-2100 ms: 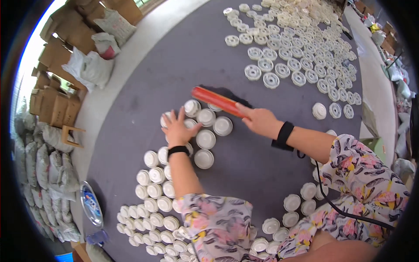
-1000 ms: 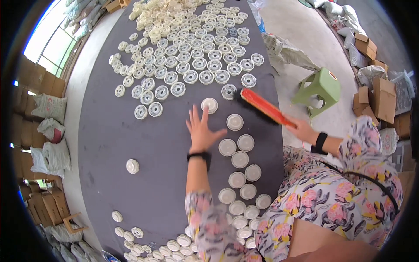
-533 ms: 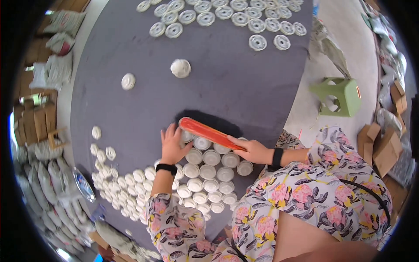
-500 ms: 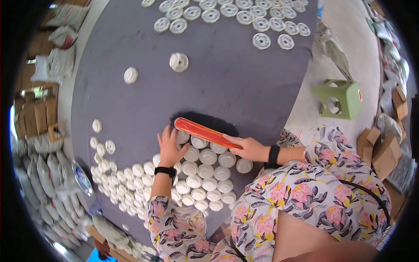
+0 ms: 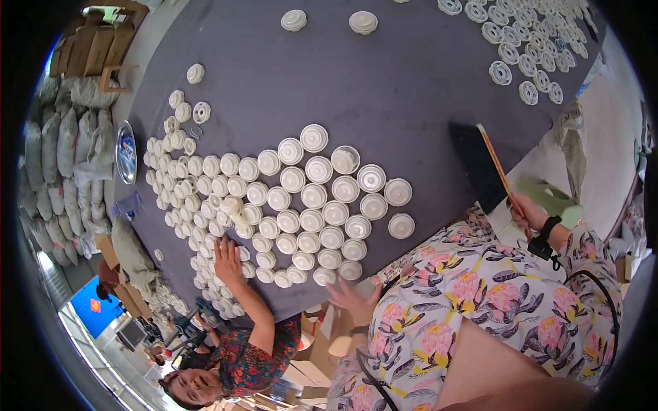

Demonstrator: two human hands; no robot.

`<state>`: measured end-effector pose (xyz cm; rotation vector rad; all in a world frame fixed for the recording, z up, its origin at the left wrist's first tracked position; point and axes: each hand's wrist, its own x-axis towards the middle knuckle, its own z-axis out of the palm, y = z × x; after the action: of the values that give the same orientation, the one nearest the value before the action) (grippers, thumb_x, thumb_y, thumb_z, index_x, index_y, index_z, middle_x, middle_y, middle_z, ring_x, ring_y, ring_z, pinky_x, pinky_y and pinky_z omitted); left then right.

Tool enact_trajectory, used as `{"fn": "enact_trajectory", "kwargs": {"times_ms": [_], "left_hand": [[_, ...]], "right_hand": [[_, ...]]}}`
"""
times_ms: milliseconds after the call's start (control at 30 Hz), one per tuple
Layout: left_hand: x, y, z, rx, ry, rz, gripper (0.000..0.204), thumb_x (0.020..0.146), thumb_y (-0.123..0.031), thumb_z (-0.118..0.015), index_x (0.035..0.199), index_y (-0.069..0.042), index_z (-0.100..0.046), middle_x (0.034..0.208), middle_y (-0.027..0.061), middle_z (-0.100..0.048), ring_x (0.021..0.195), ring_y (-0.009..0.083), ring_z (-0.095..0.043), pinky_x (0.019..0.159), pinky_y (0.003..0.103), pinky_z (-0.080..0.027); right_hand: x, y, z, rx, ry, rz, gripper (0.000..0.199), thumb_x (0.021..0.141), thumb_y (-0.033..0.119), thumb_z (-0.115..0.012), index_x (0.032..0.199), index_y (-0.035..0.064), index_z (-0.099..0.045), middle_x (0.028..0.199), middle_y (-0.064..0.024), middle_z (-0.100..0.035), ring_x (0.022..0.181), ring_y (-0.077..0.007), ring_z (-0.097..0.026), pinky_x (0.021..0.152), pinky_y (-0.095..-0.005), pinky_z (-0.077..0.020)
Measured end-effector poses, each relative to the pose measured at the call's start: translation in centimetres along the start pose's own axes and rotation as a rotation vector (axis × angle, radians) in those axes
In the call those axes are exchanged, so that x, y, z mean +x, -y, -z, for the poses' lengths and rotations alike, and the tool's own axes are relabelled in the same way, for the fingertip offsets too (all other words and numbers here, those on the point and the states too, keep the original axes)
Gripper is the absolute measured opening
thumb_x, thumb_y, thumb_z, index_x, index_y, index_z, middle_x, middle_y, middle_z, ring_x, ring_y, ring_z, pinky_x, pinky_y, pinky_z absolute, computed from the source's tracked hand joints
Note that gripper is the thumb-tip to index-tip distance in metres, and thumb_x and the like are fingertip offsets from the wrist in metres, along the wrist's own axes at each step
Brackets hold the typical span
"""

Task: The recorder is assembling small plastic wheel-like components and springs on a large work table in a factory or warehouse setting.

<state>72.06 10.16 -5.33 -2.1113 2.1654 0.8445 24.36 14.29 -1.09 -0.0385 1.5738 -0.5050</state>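
My right hand (image 5: 526, 213) is closed around the handle of a brush (image 5: 495, 163) with black bristles, at the right edge of the grey table (image 5: 404, 82). The brush stands away from the parts. At the near edge, my left hand (image 5: 354, 300) has its fingers spread and holds nothing. Just beyond its fingertips lie the nearest of the white round plastic parts (image 5: 332, 237), which are ridged like caps. They cover the left and middle of the table in a close group. A co-worker's hand (image 5: 228, 262) reaches in among the smaller ones, beside a crumpled pale piece (image 5: 236, 215).
More ring-shaped white parts (image 5: 510, 35) lie at the far right. Two single parts sit at the far edge. A shiny oval tray (image 5: 126, 152) is by the left edge. A green stool (image 5: 548, 200) stands beyond my right hand; sacks (image 5: 68, 157) are piled at the left.
My right hand has taken the brush off the parts and out to the right. My left hand has drawn back to the near edge. The view has turned, and a co-worker now shows.
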Motion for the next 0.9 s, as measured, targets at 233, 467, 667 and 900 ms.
{"fn": "enact_trajectory", "kwargs": {"times_ms": [233, 467, 667, 900], "left_hand": [[1.2, -0.6, -5.4, -0.127, -0.137, 0.035, 0.117, 0.050, -0.051, -0.080, 0.138, -0.005, -0.020, 0.137, 0.0388, -0.005, 0.128, 0.0532, -0.009, 0.102, 0.058, -0.015], [5.5, -2.9, -2.8, -0.086, -0.166, 0.252, 0.120, 0.048, -0.052, -0.081, 0.139, -0.006, -0.018, 0.136, 0.0404, -0.001, 0.127, 0.0542, -0.008, 0.101, 0.059, -0.015], [9.4, -0.9, -2.3, -0.098, -0.395, 0.281, 0.120, 0.047, -0.047, -0.083, 0.139, -0.006, -0.020, 0.136, 0.0407, -0.001, 0.127, 0.0535, -0.008, 0.102, 0.056, -0.016], [9.2, -1.3, 2.5, -0.029, -0.388, 0.241, 0.108, 0.047, -0.038, -0.085, 0.134, -0.003, -0.031, 0.129, 0.0360, -0.024, 0.119, 0.0492, -0.029, 0.097, 0.052, -0.028]], "right_hand": [[6.7, 1.8, -9.2, -0.083, 0.218, -0.027, 0.034, 0.091, 0.045, -0.045, 0.078, 0.0137, -0.043, 0.051, 0.0044, -0.033, 0.037, -0.0051, -0.028, 0.033, -0.0215, -0.0214], [9.2, 6.3, -17.8, -0.295, 0.319, 0.084, 0.035, 0.091, 0.044, -0.045, 0.077, 0.0116, -0.044, 0.051, 0.0027, -0.036, 0.037, -0.0069, -0.032, 0.032, -0.0231, -0.0262], [11.2, 9.4, -24.3, -0.414, 0.289, 0.207, 0.041, 0.088, 0.048, -0.046, 0.080, 0.0074, -0.049, 0.053, 0.0001, -0.040, 0.037, -0.0099, -0.037, 0.033, -0.0254, -0.0302], [7.8, 14.3, -22.0, -0.472, 0.180, 0.476, 0.041, 0.086, 0.044, -0.054, 0.083, 0.0028, -0.054, 0.063, -0.0039, -0.050, 0.054, -0.0098, -0.046, 0.048, -0.0277, -0.0395]]}}
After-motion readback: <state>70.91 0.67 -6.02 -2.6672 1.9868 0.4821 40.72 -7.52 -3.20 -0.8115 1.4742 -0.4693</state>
